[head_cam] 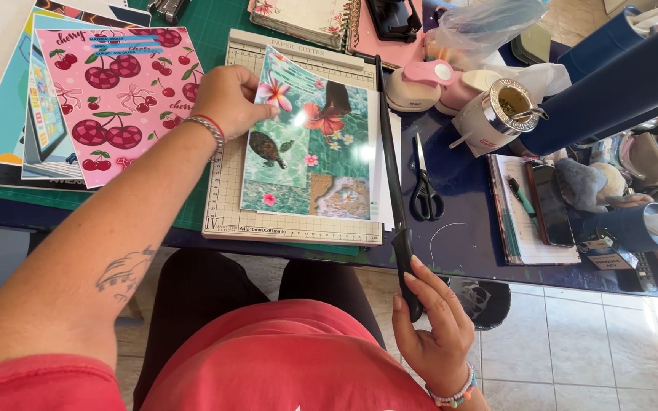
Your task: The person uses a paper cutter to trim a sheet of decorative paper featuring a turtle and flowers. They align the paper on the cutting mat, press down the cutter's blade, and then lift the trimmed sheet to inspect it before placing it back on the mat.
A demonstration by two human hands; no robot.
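Observation:
A glossy sheet printed with turtles and flowers [310, 144] lies on the beige gridded paper cutter [226, 198]. My left hand [230, 99] presses the sheet's top left corner with the thumb and fingers. My right hand [432, 323] grips the black handle of the cutter's blade arm [390, 152], which runs along the sheet's right edge, lowered near the board.
Pink cherry-print sheets [116, 99] lie on a green mat at left. Black scissors [424, 190], pink punches [428, 80], a metal cup [508, 106], a notebook with pen and phone [535, 205], and a blue bottle [618, 84] crowd the right side of the dark table.

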